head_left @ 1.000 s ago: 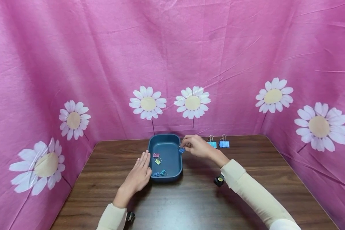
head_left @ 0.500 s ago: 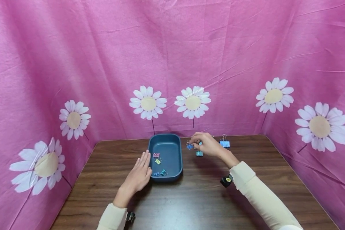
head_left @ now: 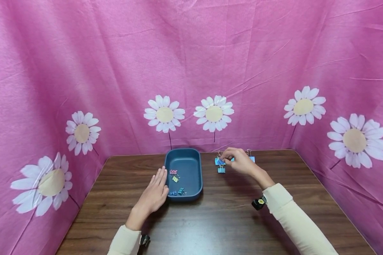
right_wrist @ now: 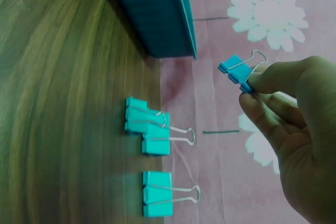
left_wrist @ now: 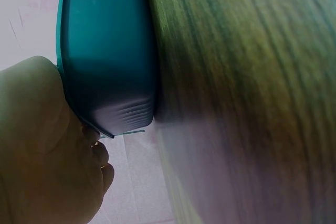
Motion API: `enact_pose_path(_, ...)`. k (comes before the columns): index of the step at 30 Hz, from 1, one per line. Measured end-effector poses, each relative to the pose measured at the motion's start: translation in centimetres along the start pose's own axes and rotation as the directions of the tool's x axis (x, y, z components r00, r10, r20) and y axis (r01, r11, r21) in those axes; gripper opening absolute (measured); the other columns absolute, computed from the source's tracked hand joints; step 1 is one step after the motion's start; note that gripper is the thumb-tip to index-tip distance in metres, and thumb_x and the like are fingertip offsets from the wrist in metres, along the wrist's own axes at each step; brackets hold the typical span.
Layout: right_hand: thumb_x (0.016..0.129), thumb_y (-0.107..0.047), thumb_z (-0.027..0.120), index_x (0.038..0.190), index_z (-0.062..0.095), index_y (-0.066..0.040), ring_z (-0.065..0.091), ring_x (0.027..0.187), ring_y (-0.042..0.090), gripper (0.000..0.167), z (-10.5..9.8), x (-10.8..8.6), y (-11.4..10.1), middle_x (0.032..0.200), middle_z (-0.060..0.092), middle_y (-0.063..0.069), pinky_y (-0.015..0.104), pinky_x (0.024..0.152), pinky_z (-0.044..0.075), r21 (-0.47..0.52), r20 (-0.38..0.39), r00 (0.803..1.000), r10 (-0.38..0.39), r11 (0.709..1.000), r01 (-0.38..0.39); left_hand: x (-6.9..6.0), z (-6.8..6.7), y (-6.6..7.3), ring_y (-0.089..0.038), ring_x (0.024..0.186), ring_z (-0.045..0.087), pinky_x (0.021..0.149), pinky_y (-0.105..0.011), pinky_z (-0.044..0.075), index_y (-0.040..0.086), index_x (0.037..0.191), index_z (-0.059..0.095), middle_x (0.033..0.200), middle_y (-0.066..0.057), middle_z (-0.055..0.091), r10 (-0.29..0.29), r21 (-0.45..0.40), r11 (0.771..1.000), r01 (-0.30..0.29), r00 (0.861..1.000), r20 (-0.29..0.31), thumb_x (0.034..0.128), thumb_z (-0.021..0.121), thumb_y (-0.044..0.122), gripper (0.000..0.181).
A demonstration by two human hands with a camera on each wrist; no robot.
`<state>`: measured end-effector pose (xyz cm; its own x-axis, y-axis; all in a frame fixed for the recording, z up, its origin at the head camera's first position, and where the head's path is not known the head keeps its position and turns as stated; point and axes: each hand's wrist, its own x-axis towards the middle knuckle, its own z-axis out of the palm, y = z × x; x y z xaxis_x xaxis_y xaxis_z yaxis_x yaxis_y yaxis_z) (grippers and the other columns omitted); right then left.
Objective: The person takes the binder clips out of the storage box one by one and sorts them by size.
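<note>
My right hand [head_left: 237, 161] pinches a small blue binder clip [right_wrist: 236, 71] between thumb and fingertips, held off the table with its wire handle pointing up. In the head view this hand is right of the dark blue tray [head_left: 185, 198], above a small teal binder clip [head_left: 221, 170]. The right wrist view shows that small clip beside a larger binder clip [right_wrist: 157, 140], with another large binder clip [right_wrist: 157, 193] apart from them. My left hand [head_left: 153, 193] rests with straight fingers along the tray's left rim. Inside lie small pink [head_left: 173, 172], yellow, blue and teal binder clips.
A large blue binder clip [head_left: 252, 159] stands at the table's back, partly behind my right hand. The wooden table [head_left: 210, 226] ends at a pink curtain [head_left: 191, 63] with printed daisies, which also encloses both sides.
My right hand has moved rightward from the tray's right rim with the blue binder clip still pinched, uncovering the small teal clip. My left hand and the tray have stayed put.
</note>
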<state>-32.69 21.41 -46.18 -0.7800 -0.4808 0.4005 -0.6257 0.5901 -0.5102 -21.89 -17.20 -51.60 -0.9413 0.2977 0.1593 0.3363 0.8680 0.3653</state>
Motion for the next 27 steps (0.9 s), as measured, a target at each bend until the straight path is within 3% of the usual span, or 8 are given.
enact_pose_path(8,0.091,0.003,0.075,0.099,0.081,-0.009,0.071,0.087,0.013,0.016,-0.6,-1.1,1.0,0.098,0.078,-0.002,0.034,0.079,0.063,-0.004,-0.012,1.000,0.004,1.000,-0.004,-0.1,0.0,0.0,-0.041,0.164,0.022,0.134,-0.056,0.023,-0.009,0.165,0.025,0.177,-0.023,0.019,-0.002,0.010,1.000,0.001,1.000,0.008,0.1087,0.046,0.015,0.065)
enact_pose_path(20,0.088,0.005,0.076,0.096,0.082,-0.008,0.071,0.082,0.012,0.016,-1.1,-2.4,2.7,0.095,0.080,0.002,0.030,0.080,0.059,-0.032,-0.053,0.998,0.030,0.999,-0.032,-0.1,0.3,-0.2,-0.046,0.161,0.027,0.130,-0.063,0.027,-0.011,0.163,0.029,0.174,-0.026,0.025,0.037,-0.012,0.999,-0.037,0.998,-0.047,0.1056,0.044,0.013,0.064)
enact_pose_path(27,0.091,0.005,0.073,0.095,0.080,-0.008,0.072,0.086,0.015,0.016,-1.2,-3.4,3.4,0.098,0.079,0.005,0.035,0.079,0.064,-0.013,-0.047,0.994,0.094,0.995,-0.095,-0.2,0.4,-0.1,-0.046,0.161,0.026,0.130,-0.064,0.027,-0.012,0.162,0.030,0.173,-0.028,0.027,0.043,-0.035,0.998,-0.045,0.997,-0.059,0.1054,0.046,0.012,0.064)
